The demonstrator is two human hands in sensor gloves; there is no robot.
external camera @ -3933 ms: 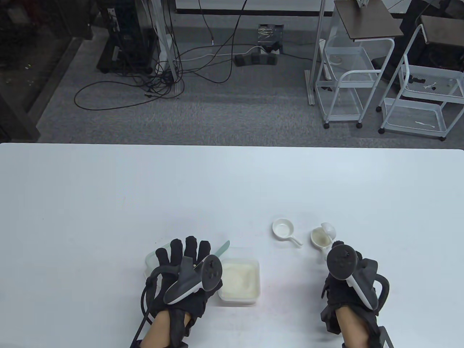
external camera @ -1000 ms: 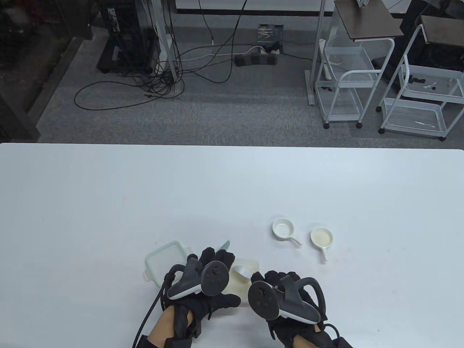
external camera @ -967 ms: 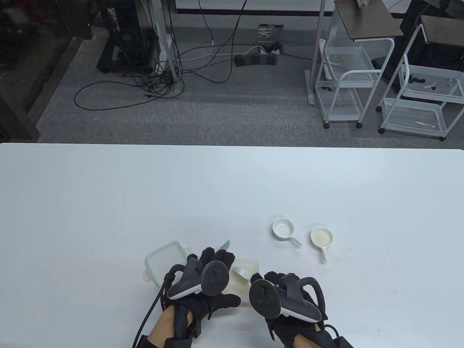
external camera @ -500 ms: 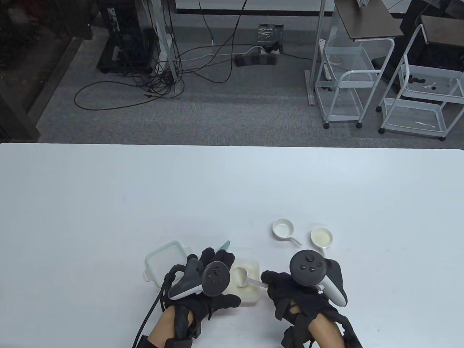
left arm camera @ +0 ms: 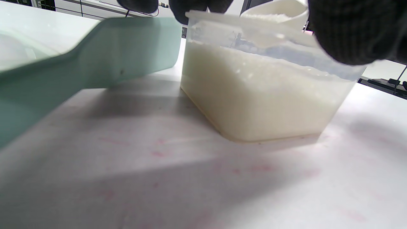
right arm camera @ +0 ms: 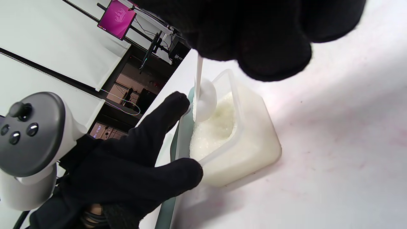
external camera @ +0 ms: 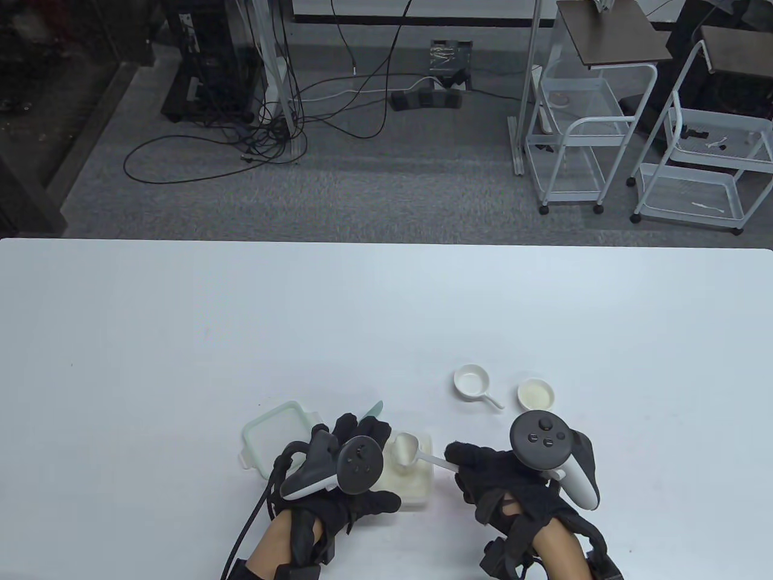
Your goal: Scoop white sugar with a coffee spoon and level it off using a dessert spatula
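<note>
A clear sugar container (external camera: 423,490) full of white sugar stands near the table's front edge. My left hand (external camera: 362,501) holds its left side, thumb at the near corner and fingers at the far rim. My right hand (external camera: 483,477) grips the handle of the white coffee spoon (external camera: 406,450). The spoon's bowl hangs just above the sugar with sugar heaped in it, as the left wrist view (left arm camera: 275,14) shows. The pale green spatula (external camera: 374,410) lies under my left hand beside the container, large in the left wrist view (left arm camera: 89,54).
The container's lid (external camera: 272,430) lies to the left of my left hand. Two small white handled dishes stand to the right, one empty (external camera: 471,382) and one holding sugar (external camera: 535,394). Bare tabletop stretches behind them.
My right hand came from the right dish to the container, dipped the spoon into the sugar, rolled over and drew it up and slightly right. My left hand took hold of the container.
</note>
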